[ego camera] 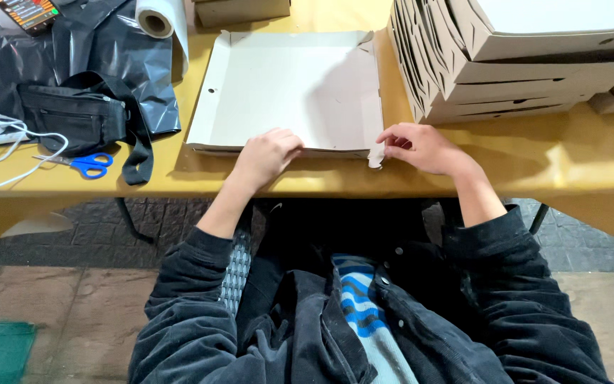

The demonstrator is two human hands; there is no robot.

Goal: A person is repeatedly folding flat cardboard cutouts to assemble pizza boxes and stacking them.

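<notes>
A yellow table (pixel 577 160) runs across the upper half of the view, with a dark patterned floor below its near edge and the person's dark jacket and striped blue shirt filling the bottom. In the middle of the table lies a flat, partly folded white cardboard box (pixel 289 89), its side walls turned up on the left and far edges and its near wall at the table's front. The left hand (pixel 266 155) rests on that near wall with fingers curled and pressed down over the cardboard edge, knuckles up. The right hand (pixel 424 147) sits at the box's near right corner, thumb and fingers pinching a small white corner flap (pixel 376 156) that sticks out downward there. The two hands are apart, one at each end of the near wall. To the right, just beside the box, stands a stack of folded cardboard boxes (pixel 520 57), leaning slightly. On the left of the table lie a black plastic sheet (pixel 101 35), a roll of clear film (pixel 158 16), a black pouch with a strap (pixel 79 114), blue-handled scissors (pixel 83 163) and a white cable (pixel 8 153). A brown box (pixel 243 10) sits at the far edge.
</notes>
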